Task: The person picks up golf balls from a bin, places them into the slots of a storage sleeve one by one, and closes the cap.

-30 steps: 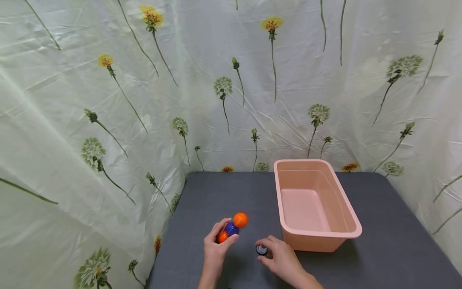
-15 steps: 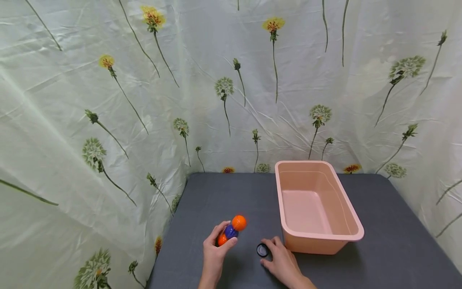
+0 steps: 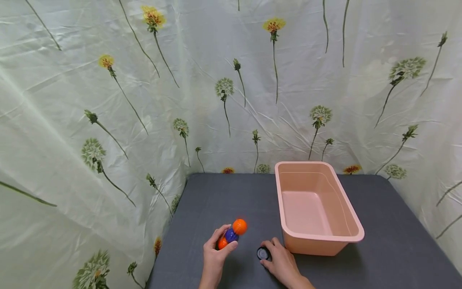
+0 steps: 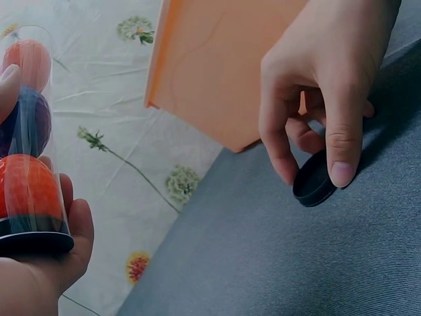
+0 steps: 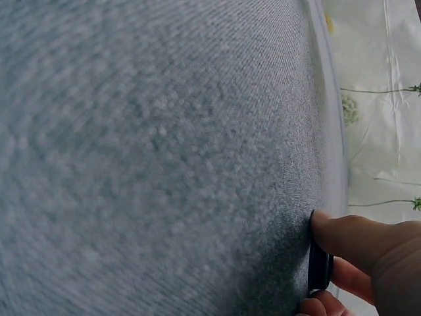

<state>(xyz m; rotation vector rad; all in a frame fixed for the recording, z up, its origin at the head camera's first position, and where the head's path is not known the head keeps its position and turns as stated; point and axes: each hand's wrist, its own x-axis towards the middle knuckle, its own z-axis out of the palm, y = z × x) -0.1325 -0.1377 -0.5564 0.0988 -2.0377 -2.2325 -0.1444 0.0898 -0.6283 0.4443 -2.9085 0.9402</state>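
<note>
My left hand (image 3: 213, 253) grips a clear tube (image 3: 231, 233) with a black base, tilted up to the right. The tube holds an orange ball, a dark blue ball and another orange ball; the left wrist view shows this tube (image 4: 27, 131) close up in my left hand (image 4: 46, 270). My right hand (image 3: 276, 257) pinches a small black lid (image 3: 263, 253) down at the grey table (image 3: 223, 196). In the left wrist view the right hand (image 4: 329, 85) has its thumb and a finger on the edges of the lid (image 4: 313, 187). The right wrist view shows the lid (image 5: 320, 266) edge-on against the cloth.
A pink plastic tub (image 3: 355, 237) with nothing in it stands just right of my right hand, reaching toward the back. A floral curtain (image 3: 108, 120) closes off the left, back and right sides of the table.
My right hand has lowered the black lid a little, down to the table. The left hand with the tube has sunk slightly.
</note>
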